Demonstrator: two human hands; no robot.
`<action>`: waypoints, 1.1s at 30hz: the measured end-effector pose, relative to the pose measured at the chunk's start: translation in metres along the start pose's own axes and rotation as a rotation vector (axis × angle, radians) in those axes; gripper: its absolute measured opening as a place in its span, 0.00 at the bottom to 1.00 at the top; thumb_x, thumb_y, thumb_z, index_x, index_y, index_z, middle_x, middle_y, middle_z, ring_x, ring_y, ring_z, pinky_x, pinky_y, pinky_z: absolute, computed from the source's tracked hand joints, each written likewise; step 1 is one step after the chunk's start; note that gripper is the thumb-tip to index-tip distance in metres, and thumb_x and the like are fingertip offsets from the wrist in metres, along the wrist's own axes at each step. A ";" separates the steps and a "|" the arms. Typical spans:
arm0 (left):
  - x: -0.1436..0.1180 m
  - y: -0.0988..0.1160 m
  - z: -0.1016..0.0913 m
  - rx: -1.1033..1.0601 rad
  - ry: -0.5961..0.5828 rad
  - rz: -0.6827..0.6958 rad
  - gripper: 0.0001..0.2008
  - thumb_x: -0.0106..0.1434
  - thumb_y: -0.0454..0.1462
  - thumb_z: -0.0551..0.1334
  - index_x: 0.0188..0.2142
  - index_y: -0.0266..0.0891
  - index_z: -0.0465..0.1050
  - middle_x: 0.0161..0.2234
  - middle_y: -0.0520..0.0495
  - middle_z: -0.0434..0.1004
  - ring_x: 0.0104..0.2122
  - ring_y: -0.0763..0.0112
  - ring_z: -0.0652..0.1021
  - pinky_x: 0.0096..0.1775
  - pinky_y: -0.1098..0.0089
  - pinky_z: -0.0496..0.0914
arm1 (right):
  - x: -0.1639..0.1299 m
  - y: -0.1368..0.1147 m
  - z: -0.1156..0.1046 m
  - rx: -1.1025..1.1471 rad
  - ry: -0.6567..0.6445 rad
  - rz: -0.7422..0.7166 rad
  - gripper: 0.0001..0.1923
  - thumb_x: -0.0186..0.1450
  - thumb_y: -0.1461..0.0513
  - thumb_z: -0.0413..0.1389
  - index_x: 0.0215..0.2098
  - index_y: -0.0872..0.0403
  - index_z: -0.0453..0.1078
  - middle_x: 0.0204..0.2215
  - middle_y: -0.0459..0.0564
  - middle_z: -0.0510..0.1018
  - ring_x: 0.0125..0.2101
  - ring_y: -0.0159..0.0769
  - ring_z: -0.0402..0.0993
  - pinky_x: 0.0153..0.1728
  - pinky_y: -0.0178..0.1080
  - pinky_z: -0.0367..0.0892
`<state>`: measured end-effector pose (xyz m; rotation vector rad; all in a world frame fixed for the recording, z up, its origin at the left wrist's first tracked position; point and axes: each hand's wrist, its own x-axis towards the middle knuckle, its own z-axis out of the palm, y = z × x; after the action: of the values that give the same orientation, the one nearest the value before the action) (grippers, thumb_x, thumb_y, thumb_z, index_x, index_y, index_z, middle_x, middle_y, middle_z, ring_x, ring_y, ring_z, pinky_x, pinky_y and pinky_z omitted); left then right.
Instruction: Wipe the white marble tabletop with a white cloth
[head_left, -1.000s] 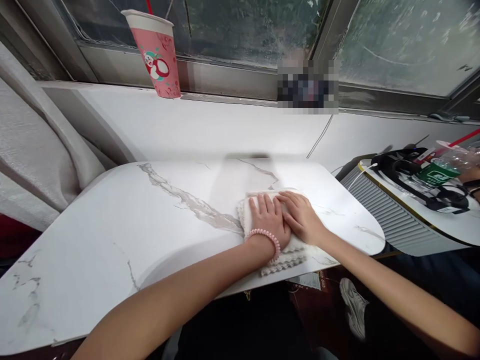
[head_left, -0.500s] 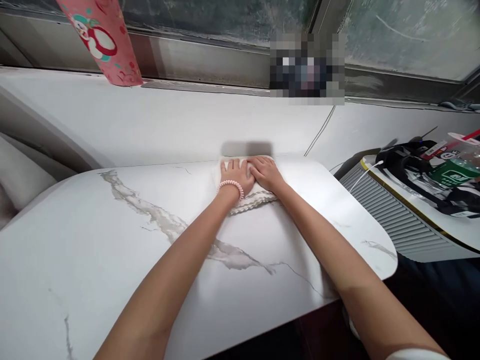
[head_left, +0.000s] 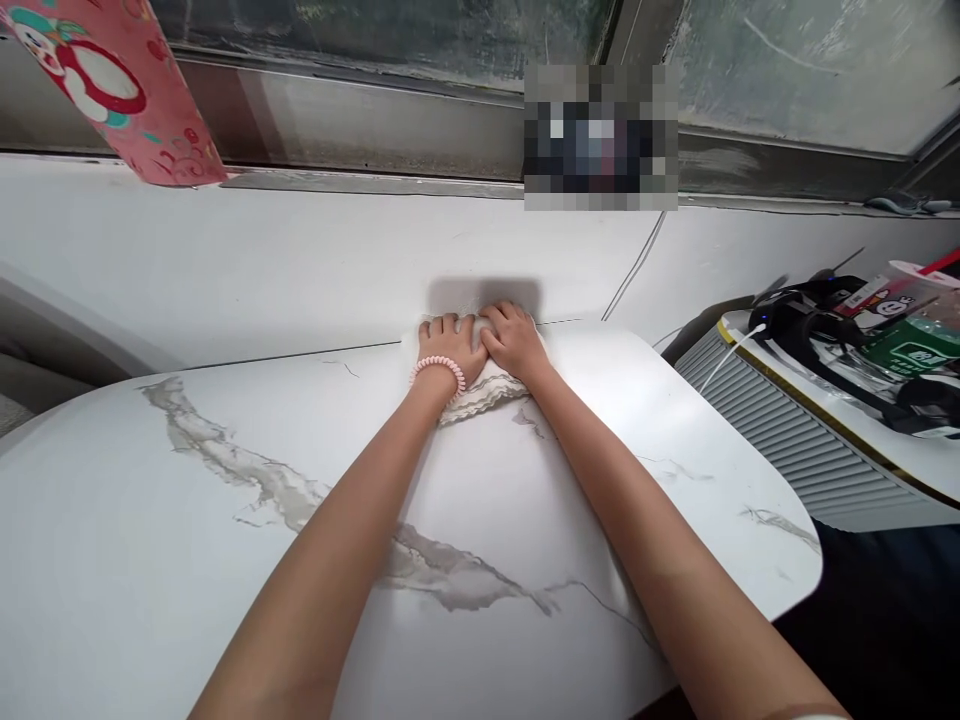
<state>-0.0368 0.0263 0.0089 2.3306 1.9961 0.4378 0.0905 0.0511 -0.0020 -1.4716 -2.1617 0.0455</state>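
A white, crinkle-edged cloth (head_left: 487, 390) lies bunched at the back edge of a white marble-patterned table (head_left: 225, 560), against the wall. My left hand (head_left: 450, 352) rests on the left part of the cloth with its fingers spread, and a pink coiled band (head_left: 441, 363) circles the wrist. Beside it, my right hand (head_left: 516, 340) presses on the cloth's right part, its fingers apart and slightly bent toward the wall. The two thumbs nearly meet. Both palms hide much of the cloth.
A ribbed cabinet (head_left: 795, 420) stands to the right, bearing a black strapped device (head_left: 795, 335), a green-labelled bottle (head_left: 911, 345) and a white cable (head_left: 731, 358). A pink patterned panel (head_left: 142, 95) hangs before the window frame at upper left. A blurred patch covers part of the sill.
My hands and the cloth have shifted slightly left and up. The table's right corner appears lower and farther right, while the cabinet hardly moves. A dark line now shows along the wall left of my hands.
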 end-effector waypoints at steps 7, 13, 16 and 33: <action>-0.013 -0.014 -0.005 -0.012 -0.013 0.060 0.27 0.70 0.45 0.43 0.63 0.37 0.61 0.63 0.39 0.64 0.62 0.57 0.63 0.65 0.55 0.49 | -0.008 -0.019 0.004 -0.067 -0.029 0.062 0.18 0.69 0.63 0.43 0.52 0.58 0.68 0.50 0.59 0.72 0.53 0.48 0.64 0.57 0.47 0.56; -0.037 -0.046 -0.017 0.036 0.002 0.031 0.26 0.71 0.45 0.44 0.63 0.39 0.61 0.64 0.40 0.63 0.64 0.59 0.62 0.65 0.55 0.50 | -0.012 -0.058 0.018 -0.061 -0.037 0.020 0.18 0.70 0.63 0.42 0.53 0.56 0.67 0.52 0.58 0.73 0.54 0.47 0.64 0.58 0.48 0.55; -0.054 -0.052 -0.021 0.064 0.004 -0.008 0.27 0.71 0.44 0.44 0.65 0.37 0.59 0.65 0.39 0.62 0.65 0.59 0.61 0.65 0.54 0.49 | -0.021 -0.072 0.018 -0.039 -0.039 -0.019 0.19 0.69 0.64 0.42 0.54 0.58 0.67 0.54 0.59 0.72 0.55 0.47 0.64 0.59 0.47 0.54; -0.297 -0.005 -0.044 0.122 0.056 0.191 0.29 0.69 0.45 0.48 0.65 0.32 0.61 0.65 0.32 0.61 0.65 0.47 0.61 0.63 0.45 0.55 | -0.260 -0.138 -0.059 0.032 -0.023 -0.223 0.25 0.72 0.58 0.42 0.66 0.48 0.55 0.63 0.55 0.64 0.65 0.48 0.54 0.65 0.59 0.49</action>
<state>-0.0909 -0.2690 -0.0052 2.6242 1.8807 0.4044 0.0684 -0.2484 -0.0116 -1.2104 -2.3195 0.0183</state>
